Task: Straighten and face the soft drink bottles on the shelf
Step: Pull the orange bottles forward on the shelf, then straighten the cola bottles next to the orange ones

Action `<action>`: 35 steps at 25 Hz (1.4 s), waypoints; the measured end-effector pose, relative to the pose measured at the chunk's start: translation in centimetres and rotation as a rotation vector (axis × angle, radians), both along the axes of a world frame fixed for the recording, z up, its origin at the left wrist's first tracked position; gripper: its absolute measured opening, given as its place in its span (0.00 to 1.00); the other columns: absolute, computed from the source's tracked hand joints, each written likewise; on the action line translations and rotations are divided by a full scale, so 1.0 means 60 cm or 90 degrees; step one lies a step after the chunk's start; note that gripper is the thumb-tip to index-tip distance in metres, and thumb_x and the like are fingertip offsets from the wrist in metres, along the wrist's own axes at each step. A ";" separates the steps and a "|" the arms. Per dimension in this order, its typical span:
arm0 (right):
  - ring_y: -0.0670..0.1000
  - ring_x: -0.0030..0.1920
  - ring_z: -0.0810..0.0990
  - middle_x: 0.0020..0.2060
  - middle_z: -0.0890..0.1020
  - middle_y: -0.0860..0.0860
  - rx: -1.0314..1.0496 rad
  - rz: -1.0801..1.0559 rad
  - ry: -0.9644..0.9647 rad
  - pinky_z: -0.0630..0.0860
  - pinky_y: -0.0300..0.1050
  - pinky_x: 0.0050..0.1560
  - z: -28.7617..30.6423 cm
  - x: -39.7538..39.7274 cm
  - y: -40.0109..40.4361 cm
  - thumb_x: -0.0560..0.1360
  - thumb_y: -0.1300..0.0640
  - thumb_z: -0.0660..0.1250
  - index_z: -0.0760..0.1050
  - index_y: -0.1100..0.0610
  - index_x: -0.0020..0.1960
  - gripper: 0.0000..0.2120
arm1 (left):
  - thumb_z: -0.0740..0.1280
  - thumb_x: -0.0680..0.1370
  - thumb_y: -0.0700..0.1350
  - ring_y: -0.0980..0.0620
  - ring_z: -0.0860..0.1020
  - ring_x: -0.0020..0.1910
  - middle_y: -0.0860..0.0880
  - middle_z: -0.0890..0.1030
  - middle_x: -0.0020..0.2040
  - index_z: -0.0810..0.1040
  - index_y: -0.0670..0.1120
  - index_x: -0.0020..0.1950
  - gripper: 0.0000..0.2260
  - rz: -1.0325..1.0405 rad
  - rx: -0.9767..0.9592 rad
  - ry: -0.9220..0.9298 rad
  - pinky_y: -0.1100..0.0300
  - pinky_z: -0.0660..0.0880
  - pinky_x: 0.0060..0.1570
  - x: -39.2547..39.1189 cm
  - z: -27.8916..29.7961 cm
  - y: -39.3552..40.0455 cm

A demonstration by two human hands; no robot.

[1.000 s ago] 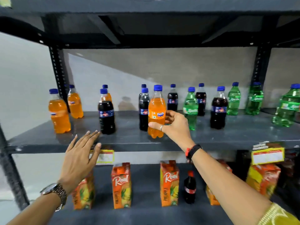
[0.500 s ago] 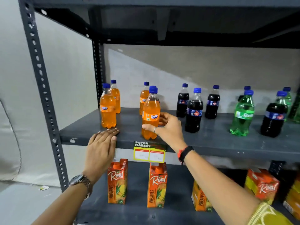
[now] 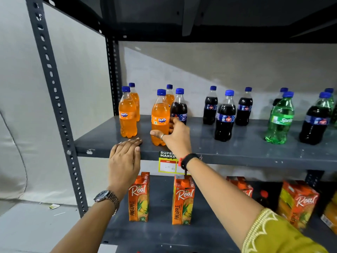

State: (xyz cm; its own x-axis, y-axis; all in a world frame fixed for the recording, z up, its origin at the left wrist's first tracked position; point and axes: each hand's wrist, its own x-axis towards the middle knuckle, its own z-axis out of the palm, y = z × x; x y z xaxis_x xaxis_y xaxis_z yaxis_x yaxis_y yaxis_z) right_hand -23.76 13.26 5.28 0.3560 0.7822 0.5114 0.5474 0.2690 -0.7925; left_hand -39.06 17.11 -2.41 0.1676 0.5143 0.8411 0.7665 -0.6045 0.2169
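Note:
My right hand point(image 3: 174, 135) grips an orange Fanta bottle point(image 3: 160, 114) low on its body; it stands upright near the front of the grey shelf point(image 3: 237, 150), label facing me. My left hand point(image 3: 125, 157) lies flat and open on the shelf's front edge, just left of that bottle. Another Fanta bottle point(image 3: 127, 114) stands at the left with one more behind it. A dark cola bottle point(image 3: 179, 108) stands right behind the held bottle. Further right stand several cola bottles point(image 3: 224, 117) and a green Sprite bottle point(image 3: 280, 119).
A perforated steel upright point(image 3: 54, 99) frames the shelf's left end. A yellow price tag point(image 3: 166, 164) hangs under the shelf edge. Orange pineapple juice cartons point(image 3: 139, 198) stand on the lower shelf. An upper shelf point(image 3: 182, 15) overhangs the bottles.
My right hand has carried the Fanta bottle leftward along the shelf, close to the other orange bottles. My left hand came down flat onto the shelf edge. The view swung left.

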 end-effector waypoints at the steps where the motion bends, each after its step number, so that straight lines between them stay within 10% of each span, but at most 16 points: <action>1: 0.53 0.56 0.80 0.55 0.81 0.53 -0.007 -0.018 -0.016 0.78 0.54 0.57 0.000 -0.003 0.009 0.64 0.44 0.76 0.72 0.54 0.58 0.28 | 0.53 0.80 0.47 0.49 0.77 0.59 0.49 0.82 0.58 0.79 0.46 0.59 0.17 0.003 0.003 0.001 0.56 0.63 0.63 0.001 0.000 0.001; 9: 0.56 0.55 0.80 0.54 0.81 0.55 -0.053 -0.073 -0.120 0.78 0.54 0.55 0.007 -0.012 0.024 0.66 0.45 0.74 0.74 0.58 0.54 0.24 | 0.54 0.80 0.47 0.48 0.76 0.60 0.48 0.81 0.58 0.79 0.45 0.60 0.17 0.004 -0.004 -0.005 0.58 0.60 0.64 -0.002 0.000 -0.004; 15: 0.45 0.41 0.80 0.40 0.82 0.45 0.096 -0.263 -0.159 0.77 0.42 0.37 0.009 0.037 -0.044 0.69 0.44 0.71 0.78 0.51 0.47 0.13 | 0.54 0.79 0.47 0.49 0.76 0.59 0.49 0.82 0.57 0.79 0.46 0.60 0.17 -0.004 -0.005 -0.035 0.60 0.58 0.65 0.003 -0.003 -0.003; 21: 0.55 0.62 0.75 0.62 0.76 0.55 -0.088 -0.152 -0.056 0.71 0.45 0.52 0.021 0.066 -0.009 0.66 0.48 0.75 0.67 0.59 0.62 0.31 | 0.53 0.79 0.48 0.49 0.76 0.60 0.50 0.82 0.57 0.79 0.48 0.59 0.17 -0.009 -0.023 -0.043 0.58 0.59 0.65 0.005 -0.002 -0.005; 35: 0.46 0.53 0.75 0.59 0.80 0.55 -0.053 -0.181 -0.026 0.68 0.38 0.53 0.019 0.196 -0.178 0.64 0.54 0.77 0.75 0.59 0.61 0.28 | 0.51 0.80 0.48 0.49 0.76 0.61 0.48 0.81 0.58 0.78 0.46 0.61 0.19 -0.135 0.015 0.029 0.57 0.61 0.65 0.049 0.020 -0.039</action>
State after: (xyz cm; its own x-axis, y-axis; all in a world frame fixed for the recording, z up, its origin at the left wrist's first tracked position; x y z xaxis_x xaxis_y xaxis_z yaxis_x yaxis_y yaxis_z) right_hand -12.02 2.58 6.43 0.5474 0.6933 0.4688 0.6238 0.0354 -0.7808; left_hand -36.13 14.79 -1.23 0.3075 0.4439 0.8417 0.6302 -0.7577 0.1693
